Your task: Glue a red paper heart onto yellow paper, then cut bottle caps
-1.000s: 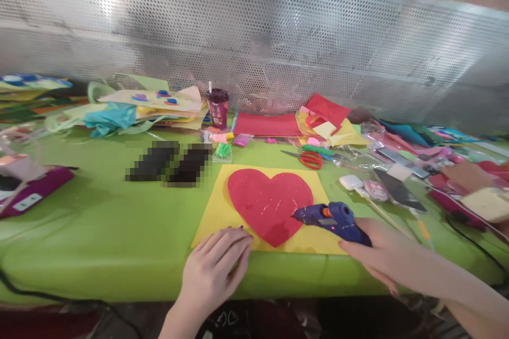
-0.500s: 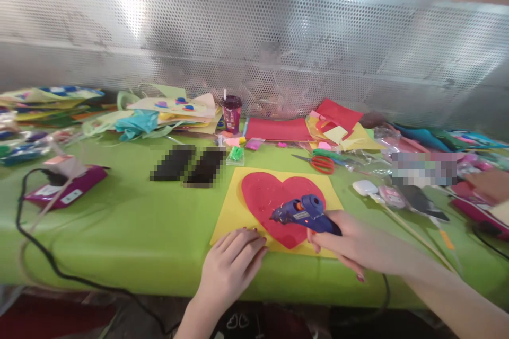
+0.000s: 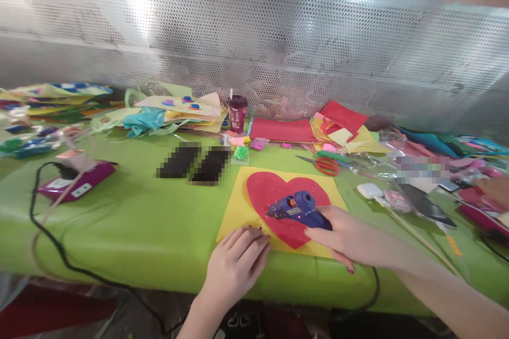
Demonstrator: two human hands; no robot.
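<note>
A red heart [image 3: 294, 233] lies on a yellow sheet [image 3: 234, 206] near the table's front edge, with small shiny specks on its surface. My right hand [image 3: 338, 235] is wrapped round the handle of a blue glue gun [image 3: 296, 209], whose nozzle points left, low over the heart's left part. Resting on the sheet's lower left corner, my left hand [image 3: 238, 257] has its fingers bent and close together, with nothing seen in it. The palm side of the left hand is hidden.
Red-handled scissors [image 3: 326, 166] lie behind the sheet. Two dark pixelated blocks [image 3: 178, 160] are at its left. A purple cup [image 3: 237, 114] stands at the back. A white charger [image 3: 369, 190] and cables lie right; a magenta power strip [image 3: 79, 183] is left.
The glue gun and my right hand have shifted slightly left over the heart, and the nozzle is nearer its left edge. The whole view has moved a little. My left hand stays on the sheet.
</note>
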